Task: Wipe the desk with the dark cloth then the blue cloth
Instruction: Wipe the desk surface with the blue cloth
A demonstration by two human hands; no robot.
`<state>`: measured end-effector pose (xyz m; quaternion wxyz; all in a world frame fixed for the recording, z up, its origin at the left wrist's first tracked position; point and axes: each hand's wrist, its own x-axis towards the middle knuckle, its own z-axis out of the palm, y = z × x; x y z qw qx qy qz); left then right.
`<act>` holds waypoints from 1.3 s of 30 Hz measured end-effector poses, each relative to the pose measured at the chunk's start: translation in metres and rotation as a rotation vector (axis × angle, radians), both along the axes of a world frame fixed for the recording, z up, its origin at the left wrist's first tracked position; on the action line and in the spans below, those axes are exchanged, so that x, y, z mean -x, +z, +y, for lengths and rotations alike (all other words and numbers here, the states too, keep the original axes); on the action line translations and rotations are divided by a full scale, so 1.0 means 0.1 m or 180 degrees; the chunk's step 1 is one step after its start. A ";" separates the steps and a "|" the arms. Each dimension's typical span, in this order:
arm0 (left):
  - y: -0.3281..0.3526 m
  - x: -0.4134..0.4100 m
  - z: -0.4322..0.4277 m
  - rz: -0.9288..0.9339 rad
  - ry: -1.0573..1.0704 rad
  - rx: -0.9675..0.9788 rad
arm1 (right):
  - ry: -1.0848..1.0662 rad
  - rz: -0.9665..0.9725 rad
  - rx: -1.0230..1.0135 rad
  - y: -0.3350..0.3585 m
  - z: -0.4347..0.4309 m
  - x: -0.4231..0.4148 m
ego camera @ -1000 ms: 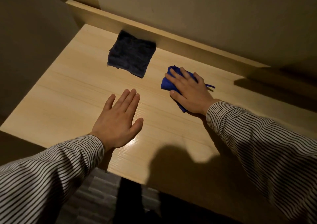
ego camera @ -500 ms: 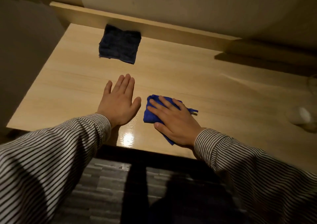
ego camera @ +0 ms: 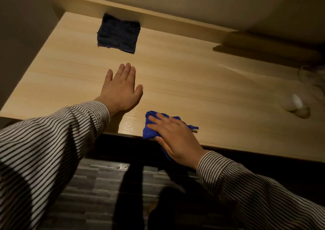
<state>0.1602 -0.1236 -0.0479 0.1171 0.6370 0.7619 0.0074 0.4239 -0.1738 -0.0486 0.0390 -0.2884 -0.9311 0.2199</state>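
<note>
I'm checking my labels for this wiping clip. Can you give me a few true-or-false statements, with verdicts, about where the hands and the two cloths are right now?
1. The right hand presses down on the blue cloth. True.
2. The blue cloth sits at the back of the desk, against the ledge. False: it is at the front edge, with part of it hanging over.
3. The left hand lies flat on bare wood with nothing in its grip. True.
4. The dark cloth lies flat near the back of the desk. True.
5. The left hand rests on the dark cloth. False: the two are apart, and the dark cloth lies untouched beyond the fingertips.
</note>
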 end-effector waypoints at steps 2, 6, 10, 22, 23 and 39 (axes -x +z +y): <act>0.05 -0.05 0.05 -0.0157 0.0203 -0.0208 | -0.0024 0.0113 0.0110 0.05 -0.06 -0.04; 0.06 -0.25 0.21 -0.0474 0.0272 -0.0616 | -0.0464 0.0739 0.0947 0.21 -0.06 -0.13; -0.05 -0.41 0.30 -0.0561 -0.0139 -0.0623 | -0.1409 0.1461 0.1779 0.43 0.23 -0.22; -0.19 -0.53 0.32 -0.0063 -0.0085 -0.0269 | -0.1207 0.0360 -0.0392 0.34 2.86 -0.10; -0.19 -0.54 0.32 -0.0061 -0.0079 -0.0265 | -0.1098 0.0185 -0.0603 0.29 3.06 -0.07; -0.21 -0.55 0.32 0.0135 -0.0075 -0.0127 | 0.0114 -0.0650 -0.0621 -0.03 3.49 -0.21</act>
